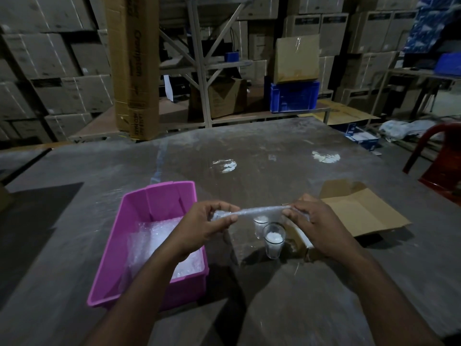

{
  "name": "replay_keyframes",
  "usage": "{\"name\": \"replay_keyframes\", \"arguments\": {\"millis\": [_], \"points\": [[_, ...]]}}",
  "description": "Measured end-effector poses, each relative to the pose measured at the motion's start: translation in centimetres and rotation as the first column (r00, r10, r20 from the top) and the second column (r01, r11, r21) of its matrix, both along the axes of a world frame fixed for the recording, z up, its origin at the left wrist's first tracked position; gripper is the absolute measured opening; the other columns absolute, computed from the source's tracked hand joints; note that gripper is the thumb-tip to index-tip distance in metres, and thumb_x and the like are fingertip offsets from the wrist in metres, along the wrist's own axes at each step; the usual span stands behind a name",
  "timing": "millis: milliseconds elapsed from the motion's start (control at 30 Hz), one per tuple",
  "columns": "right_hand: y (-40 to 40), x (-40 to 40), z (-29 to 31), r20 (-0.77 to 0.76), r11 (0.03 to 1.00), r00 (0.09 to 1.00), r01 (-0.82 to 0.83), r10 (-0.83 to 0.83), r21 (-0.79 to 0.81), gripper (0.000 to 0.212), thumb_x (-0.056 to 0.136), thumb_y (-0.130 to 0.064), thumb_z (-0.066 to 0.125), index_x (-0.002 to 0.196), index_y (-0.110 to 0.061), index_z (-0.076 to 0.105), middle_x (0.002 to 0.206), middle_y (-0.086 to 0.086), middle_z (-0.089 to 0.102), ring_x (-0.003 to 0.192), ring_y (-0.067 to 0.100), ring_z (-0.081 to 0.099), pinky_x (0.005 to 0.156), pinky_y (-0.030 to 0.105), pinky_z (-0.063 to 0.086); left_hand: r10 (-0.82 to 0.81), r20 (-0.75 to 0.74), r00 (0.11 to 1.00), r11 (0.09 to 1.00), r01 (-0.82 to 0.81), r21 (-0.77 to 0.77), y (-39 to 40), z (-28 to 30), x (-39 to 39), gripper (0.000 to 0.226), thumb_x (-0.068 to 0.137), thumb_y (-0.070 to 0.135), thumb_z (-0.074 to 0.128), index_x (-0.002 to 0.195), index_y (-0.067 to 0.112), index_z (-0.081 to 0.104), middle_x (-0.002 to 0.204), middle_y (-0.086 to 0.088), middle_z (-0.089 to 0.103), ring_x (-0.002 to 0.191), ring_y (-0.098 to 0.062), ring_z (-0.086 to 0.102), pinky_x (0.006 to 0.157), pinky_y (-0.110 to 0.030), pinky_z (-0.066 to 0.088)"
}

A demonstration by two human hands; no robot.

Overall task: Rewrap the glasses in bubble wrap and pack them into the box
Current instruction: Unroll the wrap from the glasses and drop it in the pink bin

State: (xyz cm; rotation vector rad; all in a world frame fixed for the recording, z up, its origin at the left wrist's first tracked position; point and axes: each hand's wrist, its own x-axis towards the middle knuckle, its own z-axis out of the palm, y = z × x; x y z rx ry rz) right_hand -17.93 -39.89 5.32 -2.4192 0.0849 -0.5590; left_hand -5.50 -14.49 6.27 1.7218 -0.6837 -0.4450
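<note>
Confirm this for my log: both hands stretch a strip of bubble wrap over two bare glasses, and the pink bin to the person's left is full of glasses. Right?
Not quite. The head view shows the pink bin holding loose bubble wrap, no glasses. The rest stands: the left hand and right hand pinch a strip of bubble wrap stretched above two bare glasses.

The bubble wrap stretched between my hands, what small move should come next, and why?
Probably lower the bubble wrap to the nearer glass. Left hand and right hand pinch its ends above two bare glasses standing on the table, so neither is wrapped yet.
</note>
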Motion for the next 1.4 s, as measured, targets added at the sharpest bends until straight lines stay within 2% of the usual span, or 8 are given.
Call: {"name": "replay_keyframes", "arguments": {"millis": [100,200,533,700,867,967,1200,1400], "points": [[0.1,-0.2,0.4,0.012,1.0,1.0,0.021,-0.021,0.021,0.007,0.095,-0.031,0.066,0.094,-0.032,0.073,0.086,-0.017,0.064,0.083,-0.004,0.059,0.071,0.024,0.045,0.092,0.121,0.988,0.993,-0.1,0.063,0.0,-0.7,0.3,0.019,0.084,0.035,0.077,0.095,0.02,0.079,0.093,0.004,0.076,0.083,-0.01,0.069,0.081,-0.033,0.057],[0.0,-0.4,0.7,0.016,0.987,0.998,0.055,-0.058,0.15,0.012,0.092,-0.028,0.07,0.104,-0.03,0.074,0.098,-0.02,0.072,0.092,-0.005,0.065,0.079,0.021,0.051,0.122,0.18,0.976,0.983,-0.144,0.115,0.1,-0.7,0.4,0.016,0.088,0.036,0.074,0.089,0.02,0.076,0.087,-0.002,0.075,0.084,-0.021,0.071,0.082,-0.044,0.058],[1.3,-0.1,1.5,0.112,0.935,0.988,0.058,-0.103,0.351,0.011,0.091,-0.02,0.072,0.096,-0.03,0.074,0.091,-0.013,0.074,0.081,0.006,0.071,0.072,0.03,0.06,0.073,0.359,0.93,0.928,-0.196,0.318,-0.8,-0.6,-0.2,0.017,0.083,0.02,0.082,0.083,0.017,0.065,0.074,0.001,0.072,0.068,-0.014,0.07,0.065,-0.032,0.057],[2.4,-1.3,1.6,-0.012,0.819,0.984,-0.14,0.176,0.557,0.017,0.086,0.001,0.072,0.09,-0.016,0.076,0.089,0.002,0.076,0.078,0.019,0.075,0.072,0.031,0.062,0.335,0.03,0.942,0.942,-0.335,-0.014,-1.2,-0.2,0.3,0.013,0.095,0.004,0.066,0.105,0.012,0.067,0.091,-0.013,0.074,0.079,-0.026,0.073,0.074,-0.042,0.064],[2.9,-1.2,-0.8,-0.123,0.86,0.957,-0.176,0.264,0.479,0.022,0.087,-0.006,0.074,0.088,-0.027,0.078,0.104,0.001,0.062,0.089,0.023,0.068,0.071,0.045,0.06,0.096,-0.32,0.943,0.954,-0.179,-0.241,-1.6,0.8,-0.3,0.019,0.099,-0.002,0.056,0.115,-0.006,0.065,0.086,-0.014,0.07,0.071,-0.014,0.066,0.069,-0.025,0.059],[2.9,-0.9,-1.0,-0.161,0.89,0.952,-0.171,0.259,0.423,0.025,0.088,-0.007,0.073,0.088,-0.032,0.078,0.104,-0.004,0.059,0.099,0.011,0.063,0.078,0.024,0.055,-0.068,-0.435,0.898,0.955,-0.068,-0.289,-1.6,1.1,-0.9,0.018,0.099,0.001,0.055,0.114,-0.005,0.063,0.077,-0.007,0.068,0.065,-0.008,0.064,0.064,-0.021,0.058],[3.3,0.9,0.0,-0.033,0.894,0.985,-0.138,0.168,0.427,0.019,0.087,-0.007,0.074,0.089,-0.025,0.076,0.104,-0.006,0.064,0.098,0.001,0.064,0.085,0.017,0.049,-0.269,-0.364,0.892,0.962,0.269,-0.05,-1.7,0.8,-2.1,0.008,0.095,0.011,0.066,0.094,0.006,0.072,0.084,-0.012,0.069,0.071,-0.015,0.065,0.069,-0.025,0.057],[4.5,1.1,0.8,0.19,0.844,0.971,-0.221,0.145,0.488,0.032,0.087,0.008,0.067,0.08,-0.022,0.074,0.098,-0.007,0.066,0.099,0.013,0.067,0.087,0.03,0.055,-0.114,-0.157,0.981,0.985,0.132,0.108,-1.6,0.5,-1.2,0.016,0.09,-0.006,0.065,0.101,0.005,0.061,0.068,-0.005,0.065,0.066,-0.015,0.064,0.072,-0.032,0.057]]}}
